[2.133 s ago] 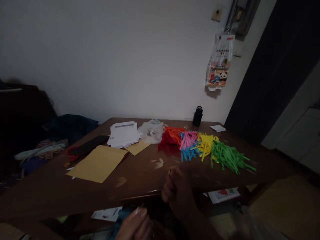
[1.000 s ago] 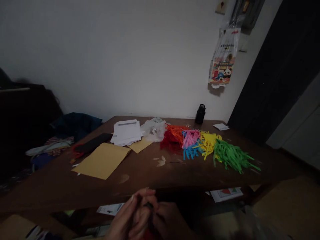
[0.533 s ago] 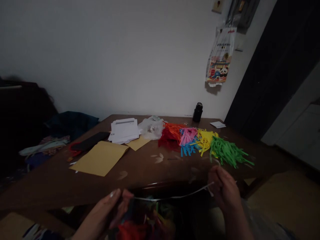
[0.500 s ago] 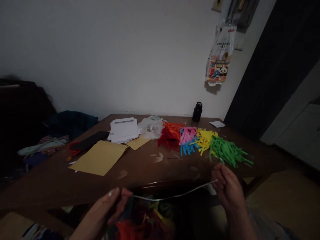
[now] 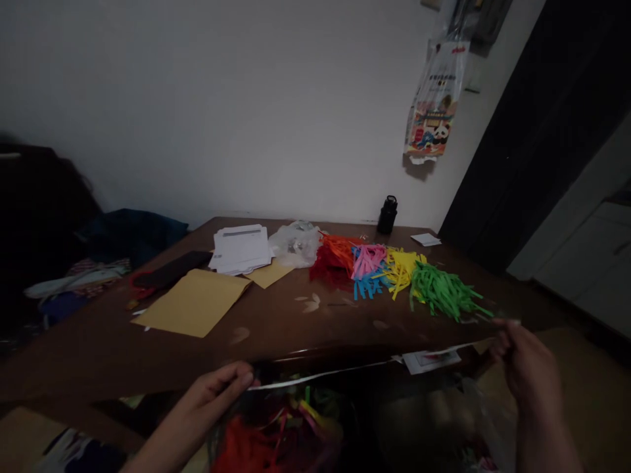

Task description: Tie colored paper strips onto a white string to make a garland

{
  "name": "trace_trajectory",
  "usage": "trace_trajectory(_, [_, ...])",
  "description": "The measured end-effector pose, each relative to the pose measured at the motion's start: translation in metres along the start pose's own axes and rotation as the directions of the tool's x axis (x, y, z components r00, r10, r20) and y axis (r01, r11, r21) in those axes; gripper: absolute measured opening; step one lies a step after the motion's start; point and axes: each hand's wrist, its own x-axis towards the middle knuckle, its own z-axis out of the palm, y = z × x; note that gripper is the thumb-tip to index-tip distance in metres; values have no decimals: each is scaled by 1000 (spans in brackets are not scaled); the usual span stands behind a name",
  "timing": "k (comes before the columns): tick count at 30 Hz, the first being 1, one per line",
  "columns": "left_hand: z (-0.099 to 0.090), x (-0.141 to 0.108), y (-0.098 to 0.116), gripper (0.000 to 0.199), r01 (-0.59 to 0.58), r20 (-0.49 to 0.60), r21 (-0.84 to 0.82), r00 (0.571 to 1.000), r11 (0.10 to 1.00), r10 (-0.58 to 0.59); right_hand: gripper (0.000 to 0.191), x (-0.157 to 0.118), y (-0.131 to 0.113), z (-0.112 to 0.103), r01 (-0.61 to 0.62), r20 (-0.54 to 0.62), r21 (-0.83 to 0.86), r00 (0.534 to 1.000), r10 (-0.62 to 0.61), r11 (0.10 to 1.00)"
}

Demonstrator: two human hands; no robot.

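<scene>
Hands (image 5: 217,394) (image 5: 527,368), pinched grip, white strip (image 5: 335,373) taut

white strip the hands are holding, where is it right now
In the head view the white strip stretches low across the middle, just off the table's near edge, pinched between the left hand and the right hand, above loose coloured strips.

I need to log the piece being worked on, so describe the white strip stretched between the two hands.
The white strip looks like thin, narrow paper. It runs nearly straight, rising slightly rightward, in front of the table edge and above a heap of colored strips. The left hand pinches one end; the right hand holds the other, though that grip is dim.
</scene>
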Motion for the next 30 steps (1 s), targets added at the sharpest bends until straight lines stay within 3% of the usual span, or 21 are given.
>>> trace_trajectory(2, [8,0,4,50,-11,29,19,1000,1000,10,37,-12,2,11,-14,138,-307,989,59,952])
trace_trajectory(4, [21,1,7,50,-49,76,41,996,998,46,28,-38,-2,36,-7,243,-386,964,109,922])
trace_trajectory(6, [36,1,10,48,-88,129,37,988,995,82,14,-75,-16,73,89,417,-405,904,97,910])
trace_trajectory(7, [44,1,12,46,-102,153,29,984,994,97,18,-94,-25,94,157,543,-387,835,87,909])
trace_trajectory(8, [51,0,13,44,-110,176,22,979,994,105,36,-112,-33,115,220,666,-312,745,48,924])
trace_trajectory(10, [62,-3,16,40,-126,217,-7,968,992,124,62,-141,-45,151,171,816,-167,576,39,971])
trace_trajectory(11, [65,-5,16,38,-133,227,-31,964,991,136,52,-149,-47,165,135,887,-96,461,23,986])
trace_trajectory(12, [66,-8,17,36,-140,222,-54,964,989,148,26,-154,-46,175,98,928,-55,372,14,994])
trace_trajectory(13, [64,-10,16,34,-148,201,-70,967,987,159,12,-155,-43,180,61,930,-47,368,21,997])
trace_trajectory(14, [61,-12,15,34,-151,176,-78,971,985,163,17,-151,-38,182,11,916,-42,399,34,999])
trace_trajectory(16, [51,-14,9,37,-113,171,-56,978,992,121,24,-131,-28,173,-168,814,17,575,84,986])
trace_trajectory(18, [40,-13,0,42,-51,208,-15,977,999,53,27,-100,-24,154,-322,586,224,798,137,920])
trace_trajectory(19, [35,-12,-4,44,-25,223,5,975,1000,23,30,-83,-24,143,-299,478,301,869,128,906])
trace_trajectory(21, [29,-10,-11,47,-17,214,32,977,999,10,35,-51,-27,122,-237,355,384,930,95,892])
trace_trajectory(23, [28,-6,-15,48,-34,204,36,979,999,26,36,-31,-30,105,-153,263,362,963,56,920])
trace_trajectory(24, [30,-4,-15,48,-43,202,33,979,999,35,35,-27,-30,100,-97,282,268,959,18,958])
trace_trajectory(26, [36,0,-13,47,-60,205,32,977,998,52,24,-33,-31,99,92,417,-39,906,-67,995])
trace_trajectory(27, [40,1,-11,46,-66,211,33,976,997,57,18,-42,-32,102,201,490,-191,868,-84,961])
trace_trajectory(28, [44,2,-8,45,-72,220,35,974,997,63,18,-54,-34,107,302,549,-306,831,-92,903])
trace_trajectory(30, [54,1,-2,42,-91,232,48,970,995,78,36,-84,-39,122,357,575,-385,814,-81,851])
